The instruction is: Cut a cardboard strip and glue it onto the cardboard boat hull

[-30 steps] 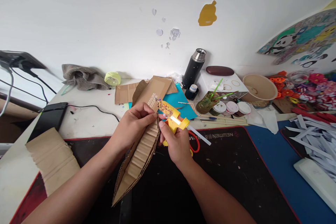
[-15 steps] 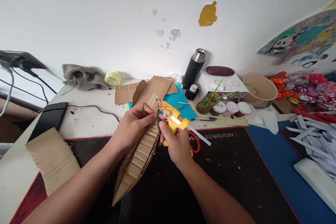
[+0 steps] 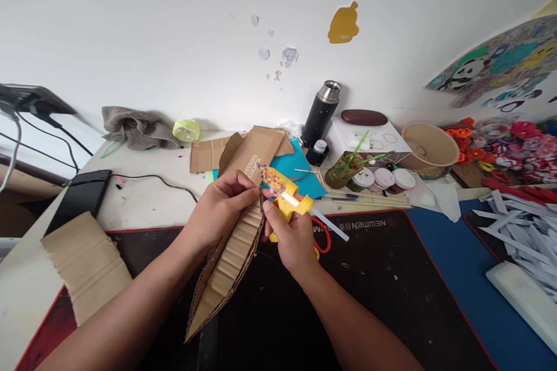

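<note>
My left hand (image 3: 224,203) pinches the upper end of a long, boat-shaped cardboard piece (image 3: 232,258) with raised sides and a pointed lower tip. In my right hand (image 3: 293,237) is a yellow glue gun (image 3: 285,191), its body blotched with dried residue and a white glue stick (image 3: 333,224) poking out the back. The gun's nozzle points up and left, just past the top of the cardboard piece. Fingertips of my right hand also touch or come very near the cardboard's right edge; exact contact is hidden.
Under my arms lies a black mat (image 3: 374,278) with red edging. Red-handled scissors (image 3: 322,236) rest behind my right hand. Further back are flat cardboard sheets (image 3: 256,151), blue paper (image 3: 293,165), a black flask (image 3: 321,113) and paint jars (image 3: 383,178). A cardboard scrap (image 3: 89,264) lies left.
Almost nothing differs. The whole view has shifted very slightly; both hands keep their hold on the cardboard piece and the glue gun.
</note>
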Demonstrator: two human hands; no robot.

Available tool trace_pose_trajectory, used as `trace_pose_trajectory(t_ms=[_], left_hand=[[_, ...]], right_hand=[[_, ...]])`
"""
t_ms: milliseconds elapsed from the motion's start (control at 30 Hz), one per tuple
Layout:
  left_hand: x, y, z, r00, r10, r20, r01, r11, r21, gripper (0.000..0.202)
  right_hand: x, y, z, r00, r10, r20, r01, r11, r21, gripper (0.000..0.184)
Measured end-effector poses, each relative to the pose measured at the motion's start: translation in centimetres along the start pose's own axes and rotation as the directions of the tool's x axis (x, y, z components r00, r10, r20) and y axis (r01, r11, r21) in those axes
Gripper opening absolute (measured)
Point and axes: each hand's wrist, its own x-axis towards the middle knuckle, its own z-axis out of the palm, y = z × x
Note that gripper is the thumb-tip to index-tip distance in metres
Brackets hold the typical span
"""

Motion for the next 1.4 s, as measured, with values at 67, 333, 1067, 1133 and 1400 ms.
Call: trace_pose_trajectory(t_ms=[67, 333, 1067, 1133, 1400], left_hand=[[0.01, -0.02, -0.02, 1.000, 0.002, -0.003, -0.002, 1.000, 0.002, 0.040], [0.03, -0.11, -0.05, 1.000, 0.000, -0.002, 0.000, 1.000, 0.002, 0.040], [0.06, -0.05, 0.04, 1.000, -0.007, 0.006, 0.007, 1.000, 0.002, 0.040], [0.13, -0.14, -0.06, 1.000, -0.007, 0.009, 0.007, 1.000, 0.004, 0.041], [0.15, -0.27, -0.12, 1.000, 0.004, -0.006, -0.004, 1.000, -0.003, 0.040]], right_hand=[[0.01, 0.02, 0.00, 1.000, -0.001, -0.003, 0.001, 1.000, -0.002, 0.036], [-0.01, 0.16, -0.02, 1.000, -0.005, -0.005, 0.005, 1.000, -0.008, 0.035], [0.02, 0.24, -0.02, 1.000, -0.005, -0.012, 0.005, 1.000, -0.015, 0.038], [0.03, 0.26, -0.03, 1.000, -0.006, -0.010, 0.006, 1.000, -0.016, 0.037], [0.03, 0.21, -0.01, 1.000, -0.005, -0.003, 0.005, 1.000, 0.001, 0.035]])
